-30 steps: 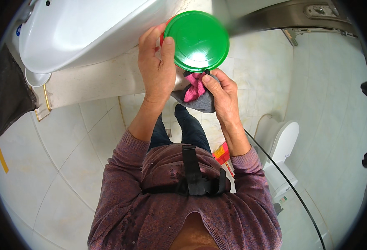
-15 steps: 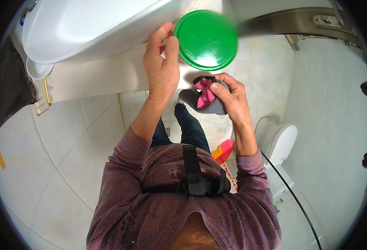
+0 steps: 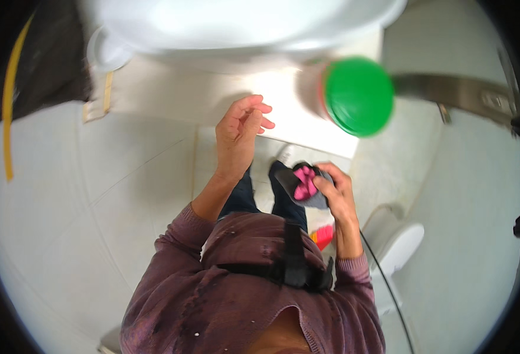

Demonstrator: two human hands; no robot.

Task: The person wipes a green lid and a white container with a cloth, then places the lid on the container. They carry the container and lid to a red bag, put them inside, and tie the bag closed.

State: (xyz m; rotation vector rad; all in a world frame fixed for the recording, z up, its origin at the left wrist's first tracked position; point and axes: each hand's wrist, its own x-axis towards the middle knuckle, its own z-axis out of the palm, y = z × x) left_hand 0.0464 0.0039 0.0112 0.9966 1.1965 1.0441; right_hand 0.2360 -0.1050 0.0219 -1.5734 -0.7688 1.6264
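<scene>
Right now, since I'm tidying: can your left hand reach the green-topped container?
Probably yes: the left hand looks empty, with only countertop between it and the green-topped container; the right hand, holding grey-and-pink cloth, sits lower, off that path.

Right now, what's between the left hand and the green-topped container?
In the head view, only the pale counter shows between the left hand and the container.

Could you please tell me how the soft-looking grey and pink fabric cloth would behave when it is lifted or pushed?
The grey and pink fabric cloth is probably floppy, since it looks bunched and folded. It seems light: only the right hand holds it. Rolling looks unlikely, as its outline is irregular.
</scene>
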